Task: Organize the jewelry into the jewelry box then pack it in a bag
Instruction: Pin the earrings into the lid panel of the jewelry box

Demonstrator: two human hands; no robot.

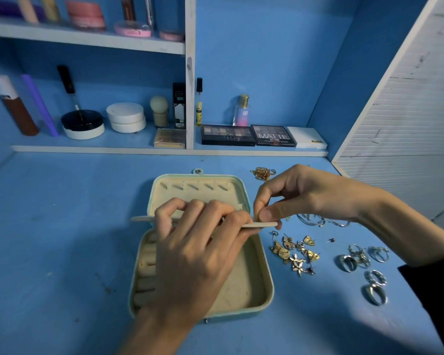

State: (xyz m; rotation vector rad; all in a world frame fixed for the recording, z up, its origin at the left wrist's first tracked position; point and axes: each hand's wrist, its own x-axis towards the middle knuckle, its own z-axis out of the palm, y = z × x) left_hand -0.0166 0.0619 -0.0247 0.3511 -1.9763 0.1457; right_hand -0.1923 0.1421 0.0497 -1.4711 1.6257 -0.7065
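Note:
A teal jewelry box (pixel 267 285) with a beige lining lies open on the blue table, its lid (pixel 198 187) tipped back. A thin beige flap (pixel 141 219) stands edge-on across the hinge. My left hand (pixel 198 252) reaches over the box and grips the flap with curled fingers. My right hand (pixel 305 193) pinches the flap's right end between thumb and forefinger. Loose jewelry lies to the right of the box: gold earrings (pixel 295 254), silver rings (pixel 362 257), silver hoops (pixel 315 220) and a gold chain (pixel 263 173). The ring rolls (pixel 146 267) on the box's left side hold nothing I can see.
Behind the table a low shelf carries eyeshadow palettes (pixel 228 135), a perfume bottle (pixel 242 111), round compacts (pixel 126 117) and tubes. A white slatted panel (pixel 408 119) borders the right side. More silver rings (pixel 374 288) sit near the right edge.

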